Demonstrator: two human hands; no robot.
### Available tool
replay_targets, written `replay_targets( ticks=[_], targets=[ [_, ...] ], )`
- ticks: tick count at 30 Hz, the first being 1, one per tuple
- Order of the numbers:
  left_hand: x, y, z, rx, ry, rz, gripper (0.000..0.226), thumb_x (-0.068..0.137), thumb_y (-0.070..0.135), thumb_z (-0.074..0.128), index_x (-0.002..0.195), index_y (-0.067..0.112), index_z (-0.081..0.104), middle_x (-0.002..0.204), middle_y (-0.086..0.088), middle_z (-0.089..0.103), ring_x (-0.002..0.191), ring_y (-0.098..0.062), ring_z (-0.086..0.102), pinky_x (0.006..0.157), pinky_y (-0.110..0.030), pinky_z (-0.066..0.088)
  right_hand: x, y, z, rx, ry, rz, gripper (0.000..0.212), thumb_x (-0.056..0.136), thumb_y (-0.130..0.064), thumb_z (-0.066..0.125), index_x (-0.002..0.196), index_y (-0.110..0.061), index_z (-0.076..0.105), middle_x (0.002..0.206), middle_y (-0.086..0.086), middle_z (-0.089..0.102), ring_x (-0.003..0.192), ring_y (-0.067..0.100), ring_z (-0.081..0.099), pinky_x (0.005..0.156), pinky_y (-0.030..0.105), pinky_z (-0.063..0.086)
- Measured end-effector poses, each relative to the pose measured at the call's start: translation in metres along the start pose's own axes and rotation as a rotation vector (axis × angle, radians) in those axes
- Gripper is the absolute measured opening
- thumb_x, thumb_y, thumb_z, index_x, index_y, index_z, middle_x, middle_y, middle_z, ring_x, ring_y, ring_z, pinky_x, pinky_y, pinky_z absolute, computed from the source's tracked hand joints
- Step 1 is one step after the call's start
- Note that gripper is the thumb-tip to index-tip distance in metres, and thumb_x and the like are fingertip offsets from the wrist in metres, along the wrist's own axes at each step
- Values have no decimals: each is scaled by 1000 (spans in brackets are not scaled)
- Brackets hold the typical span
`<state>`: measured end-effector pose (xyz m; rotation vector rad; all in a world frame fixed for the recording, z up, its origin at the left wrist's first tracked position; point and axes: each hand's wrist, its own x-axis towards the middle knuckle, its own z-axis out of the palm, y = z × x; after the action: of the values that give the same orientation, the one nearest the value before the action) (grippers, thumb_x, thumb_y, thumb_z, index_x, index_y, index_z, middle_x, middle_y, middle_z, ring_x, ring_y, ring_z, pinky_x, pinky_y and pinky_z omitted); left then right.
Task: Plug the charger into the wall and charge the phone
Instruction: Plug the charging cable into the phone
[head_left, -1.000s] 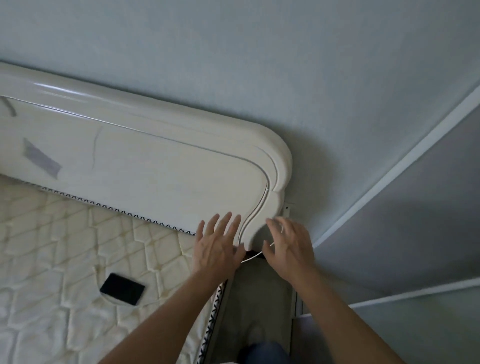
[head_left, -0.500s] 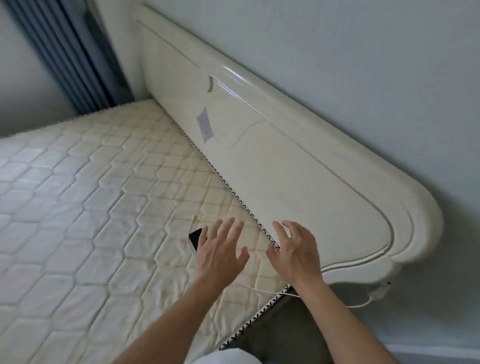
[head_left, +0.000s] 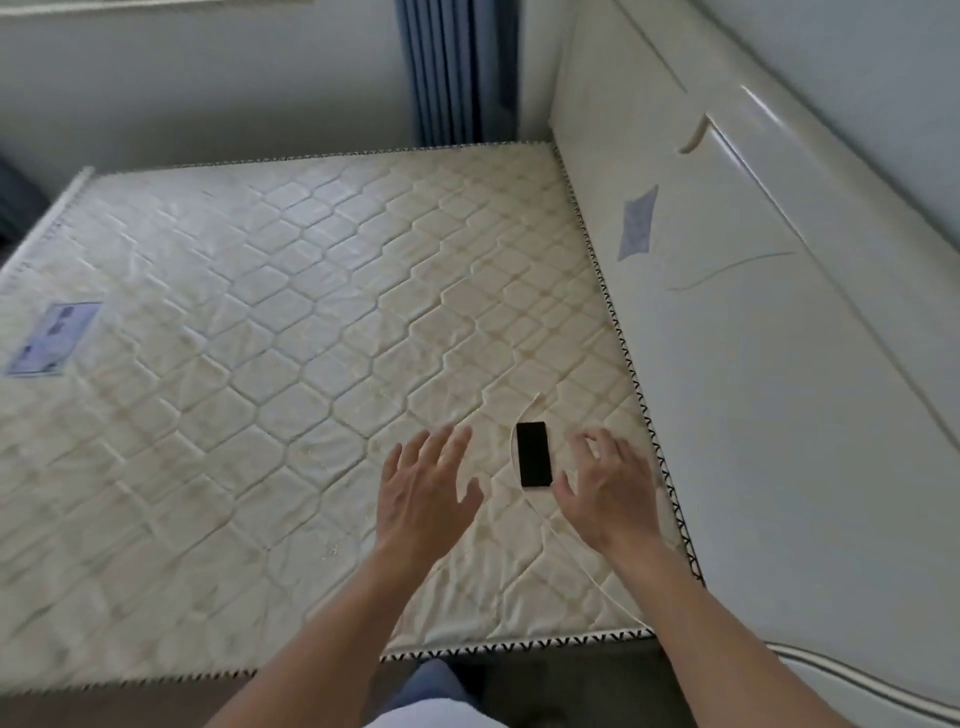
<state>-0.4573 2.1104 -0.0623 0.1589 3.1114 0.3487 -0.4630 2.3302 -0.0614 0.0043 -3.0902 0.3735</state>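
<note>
Now, fingers: spread and loose on both hands, pinching nothing.
Left hand (head_left: 426, 493): hovered open over the mattress (head_left: 260, 338), just left of the phone (head_left: 533, 454).
Right hand (head_left: 605, 486): hovered open just right of the phone, thumb near its lower end.
Phone: lay flat, screen dark, near the headboard (head_left: 753, 364).
Cable (head_left: 514, 447): white, curved round the phone's left edge, then trailed under the right forearm toward the bed corner.
Change: swung away from the wall end of the headboard within a second; came to frame the phone instead.
Meaning: wall plug probably seated, though out of view; probably left: picking up the cable's free end, joining it to the phone.
</note>
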Motion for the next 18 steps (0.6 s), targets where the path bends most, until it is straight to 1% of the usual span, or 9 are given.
replay_targets(
  ticks=[2, 7, 13, 18],
  targets=[
    [5, -12, 2, -16, -19, -16, 68, 85, 57, 35, 147, 31, 37, 152, 6, 44, 138, -22, 40, 113, -46, 35, 9, -8, 6, -14, -24, -27, 48, 79, -39, 55, 123, -20, 57, 116, 7, 63, 104, 29, 59, 90, 45, 47],
    [36, -39, 14, -83, -108, -40, 65, 90, 52, 46, 150, 34, 30, 156, 8, 37, 142, -19, 32, 117, -42, 28, 47, -27, 19, -32, -31, -31, 43, 78, -35, 60, 119, -19, 58, 115, 8, 63, 103, 30, 60, 92, 45, 46],
    [100, -67, 43, -112, -184, 29, 65, 91, 48, 48, 151, 33, 29, 155, 8, 38, 143, -20, 33, 116, -41, 30, 100, -40, 51, -55, -56, 13, 42, 80, -34, 60, 120, -18, 59, 119, 7, 63, 106, 30, 59, 93, 46, 45],
    [147, -90, 90, -116, -247, 61, 64, 94, 43, 49, 153, 32, 27, 157, 7, 35, 144, -20, 30, 118, -39, 26, 138, -35, 97, -47, -103, 67, 43, 81, -32, 59, 122, -18, 58, 119, 8, 63, 107, 29, 59, 94, 45, 45]
  ],
)
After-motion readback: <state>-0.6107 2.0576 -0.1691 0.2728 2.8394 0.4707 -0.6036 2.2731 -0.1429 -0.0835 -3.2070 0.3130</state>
